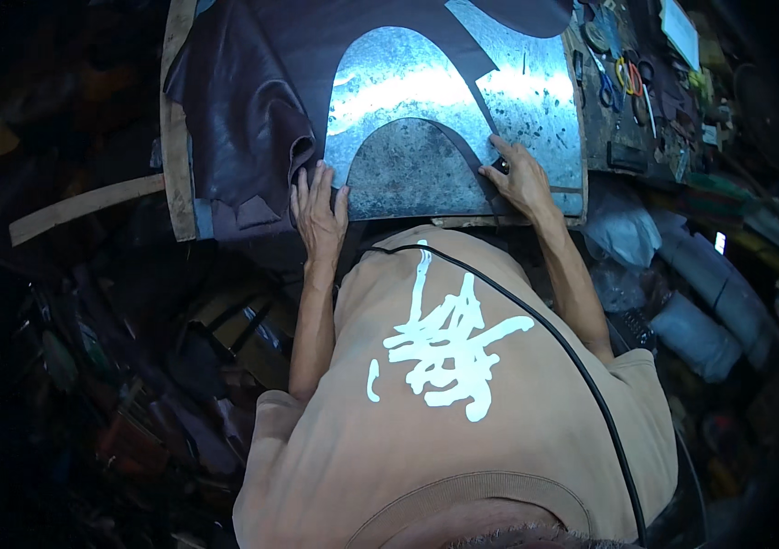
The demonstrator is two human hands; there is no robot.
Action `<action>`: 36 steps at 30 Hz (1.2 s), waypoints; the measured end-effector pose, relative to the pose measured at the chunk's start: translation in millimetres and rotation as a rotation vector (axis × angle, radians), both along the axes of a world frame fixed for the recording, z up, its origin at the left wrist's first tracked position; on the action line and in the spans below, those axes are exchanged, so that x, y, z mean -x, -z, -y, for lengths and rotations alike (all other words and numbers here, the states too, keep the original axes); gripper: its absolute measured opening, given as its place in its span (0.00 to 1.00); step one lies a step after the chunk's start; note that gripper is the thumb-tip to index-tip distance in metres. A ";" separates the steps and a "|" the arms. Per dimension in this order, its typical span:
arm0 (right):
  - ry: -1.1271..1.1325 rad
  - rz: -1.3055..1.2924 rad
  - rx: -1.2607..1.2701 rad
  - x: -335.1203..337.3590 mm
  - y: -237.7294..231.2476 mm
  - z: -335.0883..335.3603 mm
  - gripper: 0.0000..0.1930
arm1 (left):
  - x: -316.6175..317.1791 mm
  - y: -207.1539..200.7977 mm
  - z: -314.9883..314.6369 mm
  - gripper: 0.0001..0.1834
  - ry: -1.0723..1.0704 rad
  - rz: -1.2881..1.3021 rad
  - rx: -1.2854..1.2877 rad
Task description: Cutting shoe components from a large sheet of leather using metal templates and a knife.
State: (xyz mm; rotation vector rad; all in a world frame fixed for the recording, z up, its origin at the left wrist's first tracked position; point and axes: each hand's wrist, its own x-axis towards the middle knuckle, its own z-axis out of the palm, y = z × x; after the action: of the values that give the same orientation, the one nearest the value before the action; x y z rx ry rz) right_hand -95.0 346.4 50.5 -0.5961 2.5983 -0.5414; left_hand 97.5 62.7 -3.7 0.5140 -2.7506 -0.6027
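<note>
Dark brown leather (234,101) lies over the bench, loosely folded at the left. A shiny arch-shaped metal sheet (394,69) is set among the leather, its rounded end pointing away from me. Within its inner curve shows a dull, mottled grey metal surface (419,169). My left hand (319,210) lies with fingers stretched out at the near left end of the arch, touching the leather edge. At the near right end, my right hand (519,179) has its fingers bent around something small and dark, too hidden to name.
More bare sheet metal (545,110) covers the bench's right side. Beyond it, scissors (605,90) and other hand tools lie on a dark surface. Plastic-wrapped bundles (696,334) are at the right. A wooden strip (87,209) sticks out left. A black cable (582,366) crosses my shirt.
</note>
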 end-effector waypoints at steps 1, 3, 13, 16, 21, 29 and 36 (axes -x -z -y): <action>-0.008 0.000 0.007 4.1 1.7 -3.0 0.27 | -1.1 0.0 -4.4 0.20 -0.028 0.006 -0.010; -0.072 -0.004 0.072 9.8 5.9 -10.8 0.27 | -4.6 -1.2 -10.0 0.19 -0.067 0.034 0.024; -0.223 0.054 0.145 29.1 18.4 -23.3 0.34 | -9.8 9.0 -29.0 0.17 -0.222 0.053 0.114; -0.258 0.085 0.129 32.3 18.9 -22.1 0.35 | -6.0 14.1 -36.0 0.17 -0.292 0.036 0.124; -0.318 0.005 0.135 32.1 20.7 -23.5 0.36 | -3.1 15.3 -37.8 0.14 -0.310 -0.017 0.137; -0.256 0.012 0.099 38.6 13.5 -9.4 0.37 | -0.1 21.4 -39.5 0.18 -0.361 -0.018 0.081; -0.220 -0.012 0.075 33.8 18.3 -10.5 0.37 | 5.4 19.0 -43.7 0.19 -0.410 -0.018 0.061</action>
State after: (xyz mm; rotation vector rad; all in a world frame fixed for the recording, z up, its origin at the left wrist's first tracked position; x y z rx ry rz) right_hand -128.8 356.9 32.2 -0.8998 2.4898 -0.5656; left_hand 92.2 106.4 -22.8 1.0147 -2.5265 -0.4173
